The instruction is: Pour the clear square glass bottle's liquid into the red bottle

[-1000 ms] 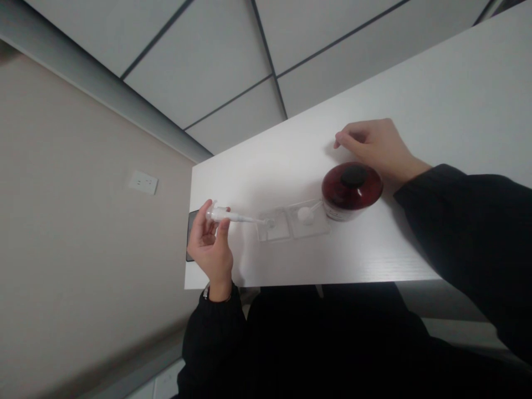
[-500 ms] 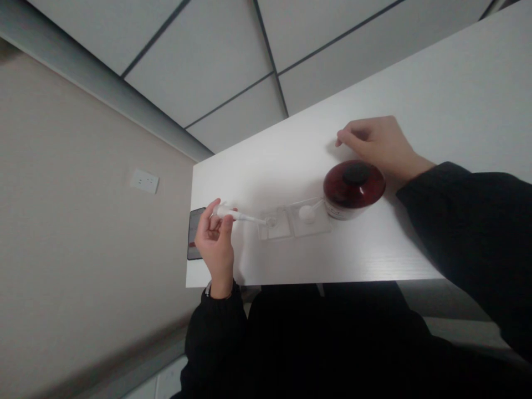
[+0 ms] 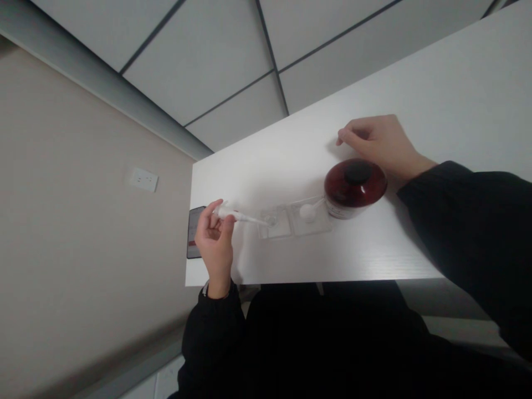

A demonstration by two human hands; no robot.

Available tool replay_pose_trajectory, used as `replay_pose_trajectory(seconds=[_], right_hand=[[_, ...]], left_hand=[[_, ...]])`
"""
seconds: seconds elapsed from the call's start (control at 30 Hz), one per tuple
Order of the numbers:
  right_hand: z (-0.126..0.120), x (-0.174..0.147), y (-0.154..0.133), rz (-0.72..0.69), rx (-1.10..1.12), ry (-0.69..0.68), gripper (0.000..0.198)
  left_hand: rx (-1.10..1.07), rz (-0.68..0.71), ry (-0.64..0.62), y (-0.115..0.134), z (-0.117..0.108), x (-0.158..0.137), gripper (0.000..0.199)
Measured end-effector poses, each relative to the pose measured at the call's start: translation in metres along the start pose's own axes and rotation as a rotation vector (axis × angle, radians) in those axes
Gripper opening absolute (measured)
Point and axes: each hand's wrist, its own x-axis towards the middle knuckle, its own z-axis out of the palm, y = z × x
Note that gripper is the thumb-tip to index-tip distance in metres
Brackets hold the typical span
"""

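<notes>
My left hand (image 3: pixel 215 235) pinches a white tube with a long tapering tip (image 3: pixel 239 214) between thumb and fingers. Its tip points right, at the near half of a clear plastic open case (image 3: pixel 280 227); I cannot tell whether it touches. In the case's right half lies a small white scoop (image 3: pixel 307 213), its handle toward a dark red bottle with a black cap (image 3: pixel 355 185). Beyond that bottle, my right hand (image 3: pixel 374 138) rests on the tabletop with its fingers curled closed, and I see nothing in them.
A phone (image 3: pixel 194 233) lies at the left end of the white table (image 3: pixel 399 249), partly behind my left hand. Grey panels (image 3: pixel 208 55) rise along the far edge. A wall with a socket (image 3: pixel 144 179) is to the left.
The view has shifted very slightly. Both hands hold almost the same pose, and the tube's tip stays over the left half of the case.
</notes>
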Motion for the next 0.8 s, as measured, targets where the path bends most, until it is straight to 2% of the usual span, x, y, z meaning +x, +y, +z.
replay_pose_trajectory(seconds=[0.1, 0.2, 0.3, 0.5, 0.6, 0.8], right_hand=[[0.001, 0.001, 0.0, -0.017, 0.022, 0.019, 0.032], [0.003, 0.002, 0.001, -0.046, 0.049, 0.024, 0.039], [0.004, 0.003, 0.003, -0.056, 0.054, 0.029, 0.039], [0.005, 0.003, 0.004, -0.054, 0.046, 0.019, 0.039], [0.006, 0.004, 0.003, -0.035, 0.059, 0.022, 0.04], [0.007, 0.004, 0.003, -0.02, 0.062, 0.011, 0.04]], left_hand=[[-0.026, -0.002, 0.034, -0.001, 0.001, 0.008, 0.048], [-0.077, -0.06, -0.058, -0.01, 0.012, 0.03, 0.048], [-0.145, -0.12, -0.213, -0.028, 0.034, 0.063, 0.051], [-0.167, -0.123, -0.366, -0.064, 0.085, 0.118, 0.047], [-0.151, -0.102, -0.434, -0.074, 0.095, 0.127, 0.047], [-0.063, -0.043, -0.509, -0.079, 0.095, 0.129, 0.051]])
